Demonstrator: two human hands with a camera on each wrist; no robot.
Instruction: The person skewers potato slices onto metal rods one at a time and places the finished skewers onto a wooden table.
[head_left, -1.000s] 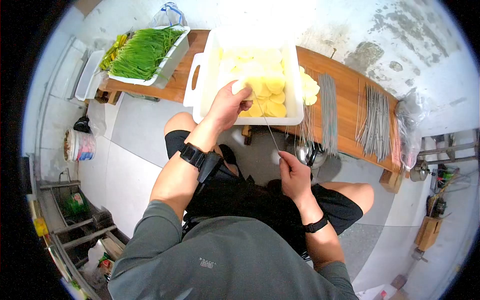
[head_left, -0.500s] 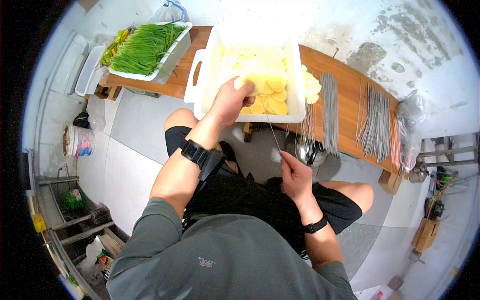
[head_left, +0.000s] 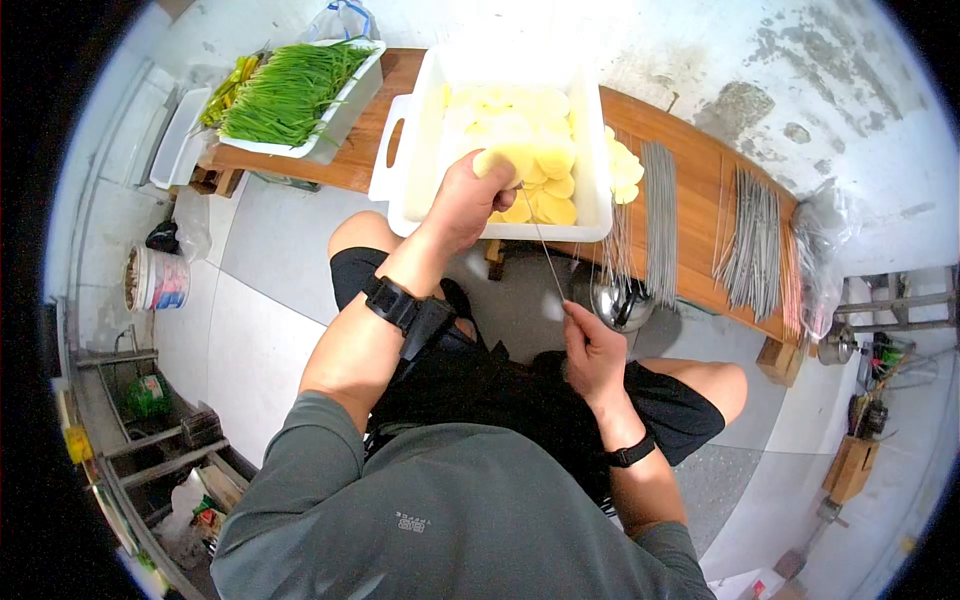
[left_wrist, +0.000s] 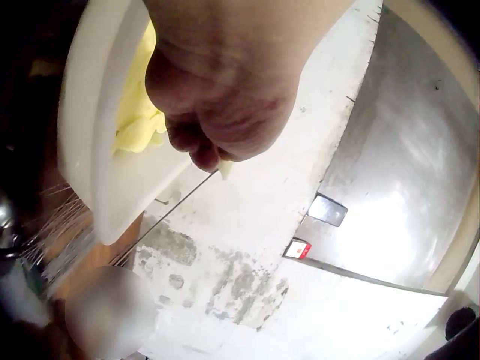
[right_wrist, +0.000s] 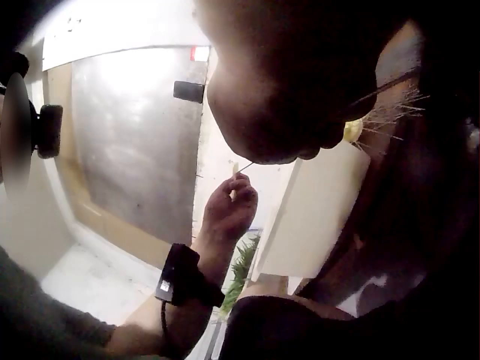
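My left hand (head_left: 462, 208) pinches a round pale-yellow potato slice (head_left: 508, 158) above the near part of a white plastic tub (head_left: 398, 215) filled with similar slices. Between thumb and fingers, my right hand (head_left: 597, 355) grips the near end of a thin metal skewer (head_left: 546, 248). The skewer slants up from there, and its far end meets the slice at the left fingers. In the left wrist view, only the slice's edge (left_wrist: 225, 169) shows past the curled left hand (left_wrist: 225, 97). In the right wrist view, the right hand (right_wrist: 300, 90) is dark and covers most of its grip.
Potato slices on skewers (head_left: 624, 172) lie just right of the tub. Farther right on the wooden bench (head_left: 690, 225) are bundled metal skewers (head_left: 660, 225) and a looser pile (head_left: 750, 240). A container of green chives (head_left: 295, 100) stands at left. A metal pot (head_left: 618, 305) sits below.
My left hand and its slice have shifted slightly forward and right, and the slice's face shows more. The right hand keeps its grip on the skewer, almost unmoved. The head view has shifted a little.
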